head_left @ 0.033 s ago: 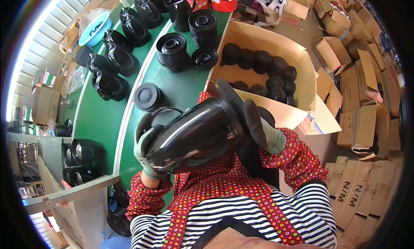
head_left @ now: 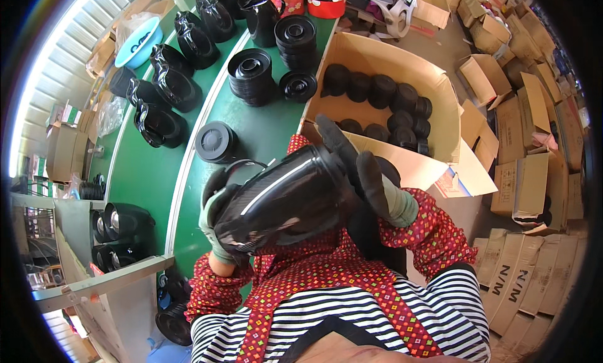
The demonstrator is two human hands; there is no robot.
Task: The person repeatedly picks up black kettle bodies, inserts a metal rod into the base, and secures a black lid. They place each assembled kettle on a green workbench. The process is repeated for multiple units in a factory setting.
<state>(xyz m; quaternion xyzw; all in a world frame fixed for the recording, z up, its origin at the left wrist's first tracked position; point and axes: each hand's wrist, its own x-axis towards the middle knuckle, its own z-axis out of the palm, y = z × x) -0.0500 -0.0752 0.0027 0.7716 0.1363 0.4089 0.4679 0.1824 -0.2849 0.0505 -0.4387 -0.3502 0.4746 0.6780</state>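
Note:
A glossy black jug (head_left: pixel 292 203) lies tilted on its side between my two gloved hands, in front of my red patterned apron. My left hand (head_left: pixel 212 215) grips its lower-left end, near the dark looped handle (head_left: pixel 242 164). At the upper-right end, my right hand (head_left: pixel 370 184) is pressed round the base, its long fingers stretched along the bottom and its thumb side facing me. Part of the base is hidden by that hand. On the green table (head_left: pixel 188 222) just beyond the jug lies a round black disc-shaped part (head_left: pixel 215 141).
Stacked black ringed discs (head_left: pixel 250 74) and a single disc (head_left: pixel 298 85) stand farther off. Several black jugs (head_left: pixel 176 83) line the table's left. A carton (head_left: pixel 433 77) with dark round parts stands at the right. A light blue basin (head_left: pixel 139 43) sits far left.
The jug has turned and shifted slightly in my hands. My left hand has moved a little to the right; the right hand still presses at the base.

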